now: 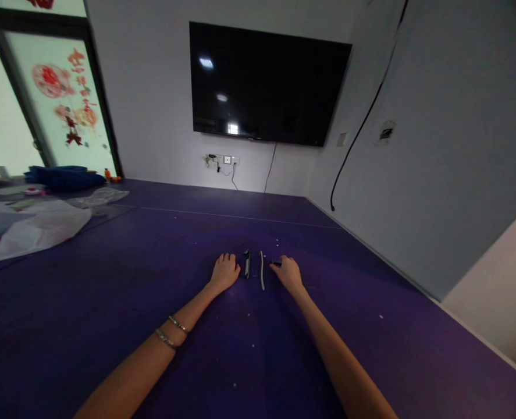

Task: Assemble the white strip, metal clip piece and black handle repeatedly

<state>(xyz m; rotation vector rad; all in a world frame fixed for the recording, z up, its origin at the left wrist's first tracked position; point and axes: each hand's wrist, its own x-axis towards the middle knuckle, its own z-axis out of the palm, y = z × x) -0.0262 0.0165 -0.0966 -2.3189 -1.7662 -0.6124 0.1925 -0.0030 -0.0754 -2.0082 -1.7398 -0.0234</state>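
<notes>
On the purple surface, my left hand lies palm down with its fingers a little apart, holding nothing that I can see. Just right of its thumb is a slim black-and-grey object with a bent top end; its kind is unclear. A thin, pale, slightly curved strip lies between both hands, touched by neither. My right hand pinches a small black piece between thumb and fingers, low over the surface. The fingers partly cover this piece. Two bracelets circle my left forearm.
White specks dot the surface around the hands. Clear plastic sheeting and a blue cloth bundle lie at the far left. A black cable hangs down the right wall. Beyond the far edge, a television is mounted above wall sockets.
</notes>
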